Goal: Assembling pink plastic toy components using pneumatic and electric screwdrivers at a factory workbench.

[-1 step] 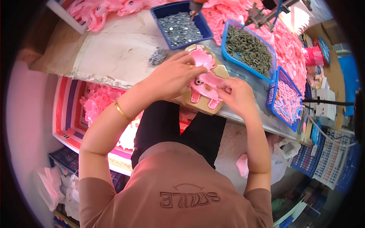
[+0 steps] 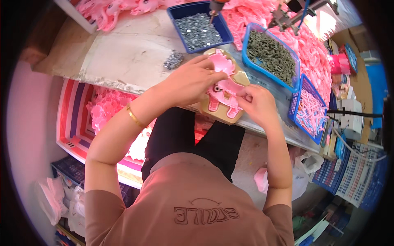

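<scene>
A pink plastic toy shell [image 2: 228, 87], hollow side up and shaped like an animal with legs, sits in a tan fixture block [image 2: 221, 116] at the table's front edge. My left hand [image 2: 198, 78] lies over the shell's left side, thumb and fingers apart, with some fingertips hidden. At the right edge of the shell, my right hand [image 2: 257, 101] has thumb and forefinger pinched together. Whatever is between them is too small to make out. A small round metal-looking part [image 2: 216, 88] shows in the shell beside my left thumb.
Behind the block stand a dark blue tray [image 2: 193, 49] of small grey pieces and a blue-rimmed tub [image 2: 247, 45] of dark screws. A driver tip [image 2: 212, 16] hangs above the tray. Right sits a blue basket [image 2: 294, 102] of pink sticks. A small grey pile [image 2: 174, 60] lies left.
The whole view has shifted slightly, so the table things appear a little farther right. Both hands keep nearly the same place on the shell.
</scene>
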Demonstrator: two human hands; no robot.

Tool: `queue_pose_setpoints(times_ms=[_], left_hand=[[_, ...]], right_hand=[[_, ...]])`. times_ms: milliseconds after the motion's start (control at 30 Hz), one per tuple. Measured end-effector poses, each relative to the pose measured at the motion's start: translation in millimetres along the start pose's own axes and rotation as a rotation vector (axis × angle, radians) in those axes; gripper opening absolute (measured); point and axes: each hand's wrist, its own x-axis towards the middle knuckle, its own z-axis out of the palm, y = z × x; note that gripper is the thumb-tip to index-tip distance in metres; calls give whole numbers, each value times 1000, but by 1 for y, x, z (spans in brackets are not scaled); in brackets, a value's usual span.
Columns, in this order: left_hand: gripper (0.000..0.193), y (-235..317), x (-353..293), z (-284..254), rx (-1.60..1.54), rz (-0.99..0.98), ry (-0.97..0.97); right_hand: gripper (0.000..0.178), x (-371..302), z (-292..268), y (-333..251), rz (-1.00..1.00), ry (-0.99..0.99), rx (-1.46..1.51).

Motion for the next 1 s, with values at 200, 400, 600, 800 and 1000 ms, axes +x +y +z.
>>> queue_pose_setpoints(times_ms=[200, 400, 600, 800, 1000], left_hand=[[53, -7, -1, 10, 7, -34, -59], [53, -11, -3, 11, -28, -2, -52], [46, -13, -17, 7, -152, 58, 239], [25, -26, -29, 0, -79, -165, 291], [14, -58, 1, -21, 128, -253, 340]], right_hand=[[14, 1, -3, -6, 67, -15, 19], [14, 5, -9, -10, 134, -87, -24], [17, 16, -40, -33, 105, -75, 15], [34, 104, -54, -106, -317, 631, 210], [69, 143, -77, -136, -259, 759, 381]])
